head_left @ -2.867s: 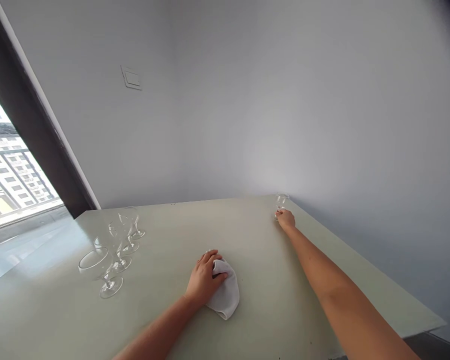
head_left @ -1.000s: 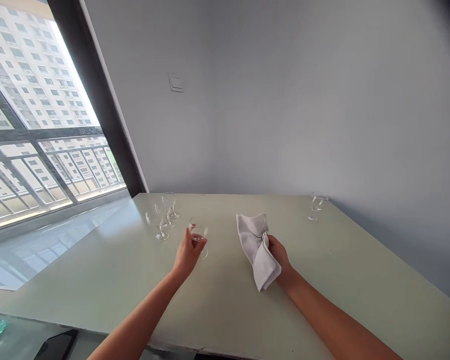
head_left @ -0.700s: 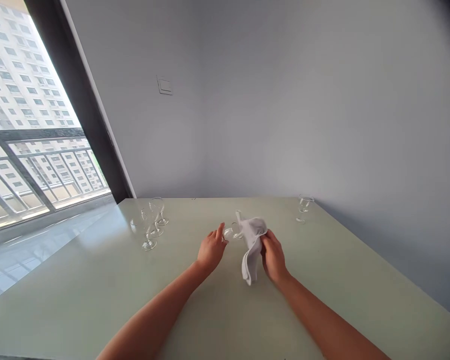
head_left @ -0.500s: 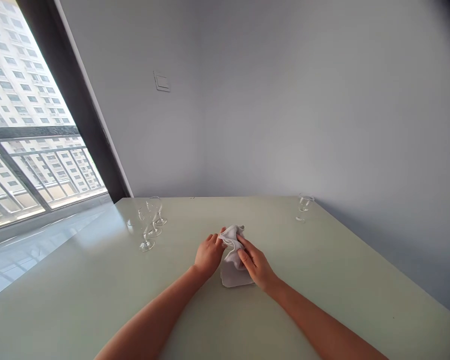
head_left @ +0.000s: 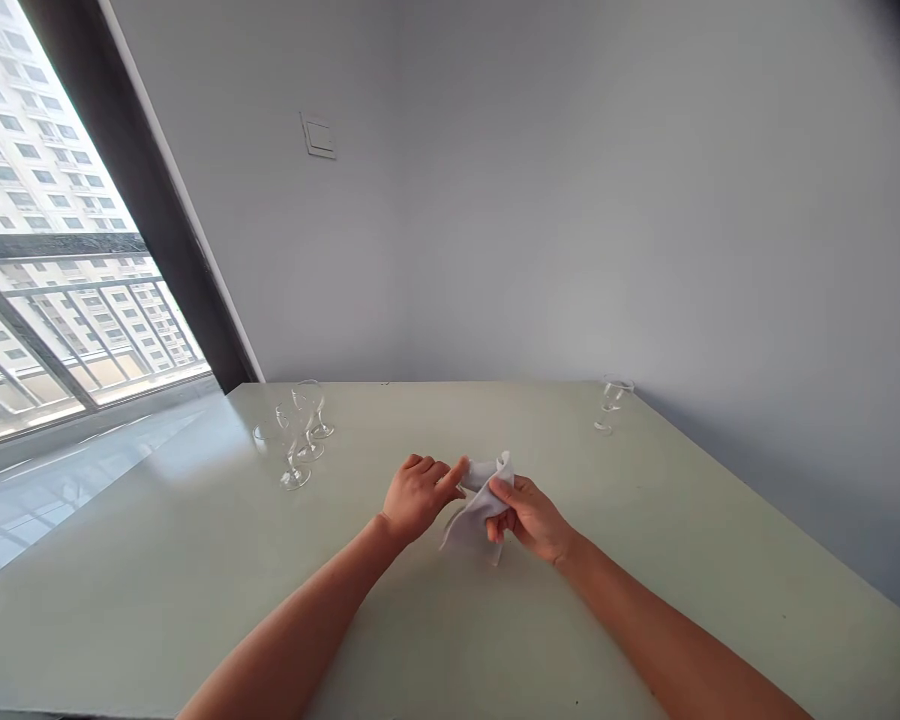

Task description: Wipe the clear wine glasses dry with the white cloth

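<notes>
Pale green tabletop (head_left: 157,580) meets grey walls (head_left: 570,200) — light switch (head_left: 320,138) above, window (head_left: 60,250) at left. Three stemmed glasses (head_left: 295,477) stand left, one goblet (head_left: 613,396) far right. Right hand (head_left: 531,515) pinches white cloth (head_left: 469,527) mid-table; left hand (head_left: 418,497) at cloth's edge, fingers bent — grip unclear.

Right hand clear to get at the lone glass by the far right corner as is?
Probably yes on path: only bare table shows between the right hand and the lone glass. But its fingers are closed on the white cloth, so gripping likely means freeing them first.
</notes>
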Demonstrator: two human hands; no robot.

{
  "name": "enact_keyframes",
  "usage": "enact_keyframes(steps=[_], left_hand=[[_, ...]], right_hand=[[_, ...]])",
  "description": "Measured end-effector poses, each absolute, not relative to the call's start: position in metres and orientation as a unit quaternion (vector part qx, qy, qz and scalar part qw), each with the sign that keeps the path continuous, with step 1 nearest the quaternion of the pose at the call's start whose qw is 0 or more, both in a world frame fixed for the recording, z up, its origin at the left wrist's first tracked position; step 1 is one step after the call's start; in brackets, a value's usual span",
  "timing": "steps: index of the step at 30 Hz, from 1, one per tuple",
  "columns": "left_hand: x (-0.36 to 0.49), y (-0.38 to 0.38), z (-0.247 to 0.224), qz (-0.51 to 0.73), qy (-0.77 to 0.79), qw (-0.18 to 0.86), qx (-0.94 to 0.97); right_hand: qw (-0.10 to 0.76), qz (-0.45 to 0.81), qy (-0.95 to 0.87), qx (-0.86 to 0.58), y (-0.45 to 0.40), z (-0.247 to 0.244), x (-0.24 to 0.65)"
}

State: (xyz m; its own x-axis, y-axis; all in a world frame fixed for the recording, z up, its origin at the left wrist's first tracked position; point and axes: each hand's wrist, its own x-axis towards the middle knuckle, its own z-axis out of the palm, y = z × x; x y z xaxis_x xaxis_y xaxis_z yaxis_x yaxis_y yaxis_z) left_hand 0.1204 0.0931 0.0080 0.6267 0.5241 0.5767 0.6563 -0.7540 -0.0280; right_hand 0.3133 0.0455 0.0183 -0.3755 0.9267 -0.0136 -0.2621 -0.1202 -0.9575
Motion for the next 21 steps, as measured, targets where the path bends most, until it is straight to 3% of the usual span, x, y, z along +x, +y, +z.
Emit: enact_keyframes(steps=[7, 9, 13, 15, 17, 21], left_hand=[[0.104, 0.093, 0.038, -0.134, -0.334, -0.297, -0.885], [0.105, 0.093, 0.04, -0.154, -0.339, -0.283, -0.884], [0.117, 0.09, 0.031, -0.277, -0.382, -0.04, -0.881], [0.12, 0.09, 0.027, -0.282, -0.378, -0.007, -0.882], [0.117, 0.093, 0.026, -0.283, -0.396, -0.069, -0.871], [0.106, 0.101, 0.026, -0.176, -0.354, -0.378, -0.837]], right_hand=[[0.357, 0.628, -0.613, -0.32, 0.037, 0.035, 0.318], [0.381, 0.631, -0.587, -0.335, 0.041, 0.032, 0.318], [0.499, 0.643, -0.433, -0.387, 0.052, 0.018, 0.317], [0.508, 0.661, -0.406, -0.375, 0.054, 0.017, 0.318], [0.478, 0.655, -0.461, -0.361, 0.05, 0.021, 0.32], [0.362, 0.625, -0.606, -0.334, 0.041, 0.037, 0.325]])
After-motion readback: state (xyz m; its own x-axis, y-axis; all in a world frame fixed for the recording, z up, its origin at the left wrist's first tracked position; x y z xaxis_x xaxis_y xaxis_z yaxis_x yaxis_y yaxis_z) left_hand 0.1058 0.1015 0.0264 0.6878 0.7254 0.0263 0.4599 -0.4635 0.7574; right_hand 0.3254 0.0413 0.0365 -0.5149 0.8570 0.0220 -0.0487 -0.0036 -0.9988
